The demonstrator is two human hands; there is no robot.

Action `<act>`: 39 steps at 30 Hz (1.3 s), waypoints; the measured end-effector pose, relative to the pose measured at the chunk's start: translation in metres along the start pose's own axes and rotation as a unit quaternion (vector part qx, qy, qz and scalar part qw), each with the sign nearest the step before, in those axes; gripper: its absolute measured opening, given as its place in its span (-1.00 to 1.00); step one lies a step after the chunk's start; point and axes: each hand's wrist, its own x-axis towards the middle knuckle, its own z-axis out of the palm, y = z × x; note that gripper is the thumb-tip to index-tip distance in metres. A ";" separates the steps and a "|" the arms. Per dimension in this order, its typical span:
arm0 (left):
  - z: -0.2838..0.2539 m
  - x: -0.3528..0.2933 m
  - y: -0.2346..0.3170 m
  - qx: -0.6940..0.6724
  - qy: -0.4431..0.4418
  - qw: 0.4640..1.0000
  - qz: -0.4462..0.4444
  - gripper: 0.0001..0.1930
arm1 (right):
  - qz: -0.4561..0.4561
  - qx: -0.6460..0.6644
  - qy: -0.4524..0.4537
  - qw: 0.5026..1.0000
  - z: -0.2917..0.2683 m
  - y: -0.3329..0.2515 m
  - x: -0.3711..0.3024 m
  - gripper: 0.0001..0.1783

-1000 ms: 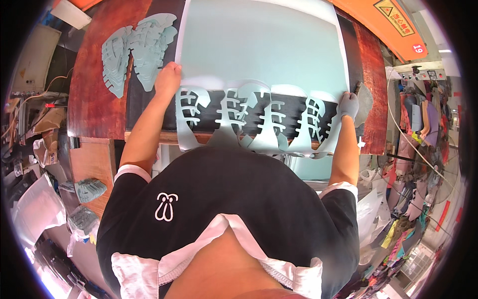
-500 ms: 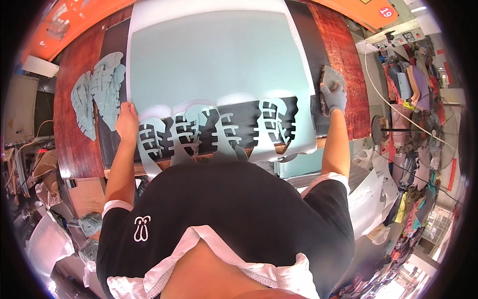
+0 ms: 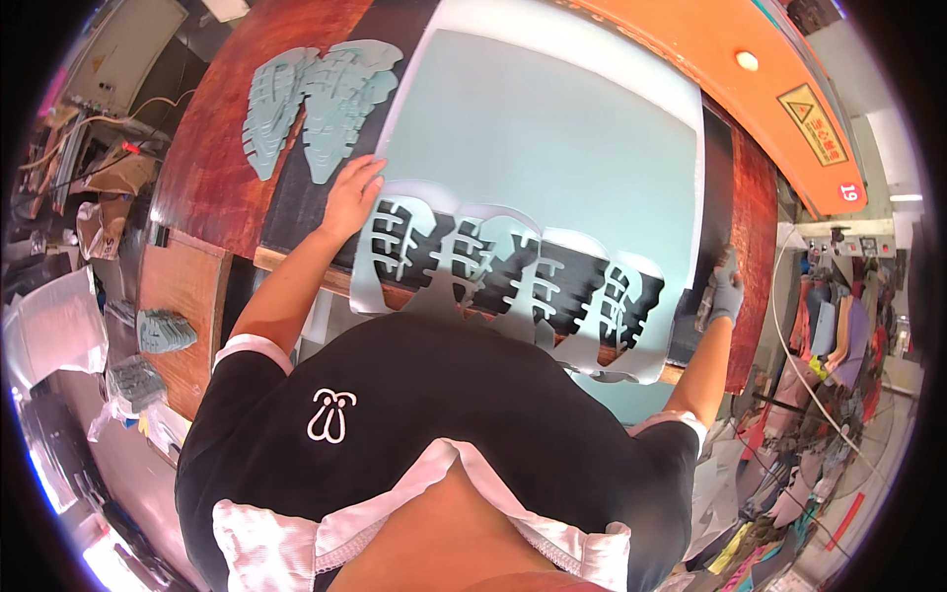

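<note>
A pale blue-green sheet (image 3: 552, 138) lies over the dark cutting board (image 3: 294, 202), its near end hanging past the table's front edge. Sole-shaped openings with slotted strips run along that near end. My left hand (image 3: 351, 199) is at the sheet's left edge, fingers stretched out and holding nothing. Over on the right, my right hand (image 3: 728, 294), in a grey fingerless glove, grips a grey sole-shaped die (image 3: 704, 304) standing by the sheet's right edge. The die is partly hidden by the hand. Two stacks of slotted cut pieces (image 3: 340, 113) lie left of the sheet.
An orange machine beam (image 3: 710, 59) crosses the far side of the table. Reddish wooden tabletop (image 3: 212, 148) flanks the board. Below left, more cut pieces (image 3: 166, 331) rest on a lower wooden surface. Hanging coloured scraps (image 3: 838, 331) and a pale cable are at right.
The view has turned, so the table appears slanted. My left hand has opened its fingers along the sheet's edge. My right hand still has the die, now seen more edge-on.
</note>
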 end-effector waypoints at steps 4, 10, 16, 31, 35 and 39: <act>0.000 -0.004 -0.005 -0.013 0.026 0.997 0.067 -0.72 | -0.131 0.161 -0.099 0.973 0.029 -0.053 -0.069 -0.18; -0.002 -0.005 -0.019 -0.029 0.052 0.994 0.087 -0.72 | -0.217 0.087 -0.219 0.947 0.179 -0.140 -0.213 -0.13; -0.008 -0.005 -0.028 -0.050 0.058 0.991 0.109 -0.73 | -0.341 -0.040 -0.224 0.912 0.330 -0.197 -0.313 -0.11; -0.017 0.033 -0.035 -0.169 0.030 0.982 0.075 -0.69 | -0.308 -0.120 -0.313 0.890 0.357 -0.169 -0.322 -0.13; -0.003 0.110 -0.039 -0.236 0.012 0.971 0.041 -0.60 | -0.530 -0.177 -0.291 0.777 0.347 -0.139 -0.320 -0.07; 0.021 0.177 -0.039 -0.249 -0.066 0.966 0.014 -0.57 | -0.598 -0.160 -0.190 0.762 0.353 -0.127 -0.327 -0.04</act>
